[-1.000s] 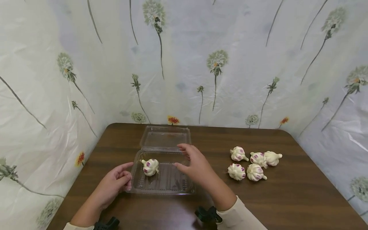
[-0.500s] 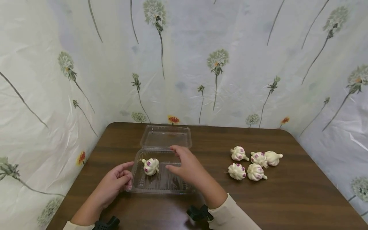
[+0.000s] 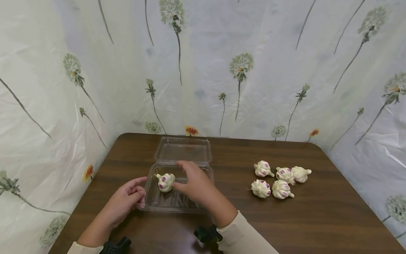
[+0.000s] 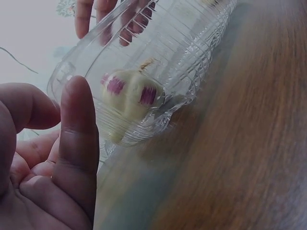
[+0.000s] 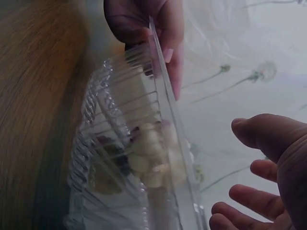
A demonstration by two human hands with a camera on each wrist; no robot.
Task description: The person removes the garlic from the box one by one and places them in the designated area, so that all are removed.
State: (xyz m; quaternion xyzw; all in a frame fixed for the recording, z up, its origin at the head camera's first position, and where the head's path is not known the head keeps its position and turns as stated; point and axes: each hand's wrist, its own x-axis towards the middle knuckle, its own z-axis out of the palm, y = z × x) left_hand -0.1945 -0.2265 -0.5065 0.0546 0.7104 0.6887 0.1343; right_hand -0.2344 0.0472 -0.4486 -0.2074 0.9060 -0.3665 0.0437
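A clear plastic clamshell container (image 3: 193, 208) lies on the table with its lid folded back, and one garlic bulb (image 3: 165, 182) with purple patches sits in its left part. My left hand (image 3: 127, 199) pinches the container's left rim; in the left wrist view, the thumb (image 4: 78, 115) and forefinger come together at that edge. Over the container's right half hovers my right hand (image 3: 196, 181), fingers spread and holding nothing, thumb tip beside the bulb in the head view. In the right wrist view, the right fingers (image 5: 259, 199) are above the rim, apart from the bulb.
Several more garlic bulbs (image 3: 281, 189) lie grouped on the brown wooden table (image 3: 317, 218) to the right. Behind the container's base lies its opened lid (image 3: 184, 150). A dandelion-printed sheet (image 3: 203, 70) hangs behind and at both sides of the table.
My right hand has moved left over the container, from its right edge to close by the garlic bulb. The left hand stays at the left rim.
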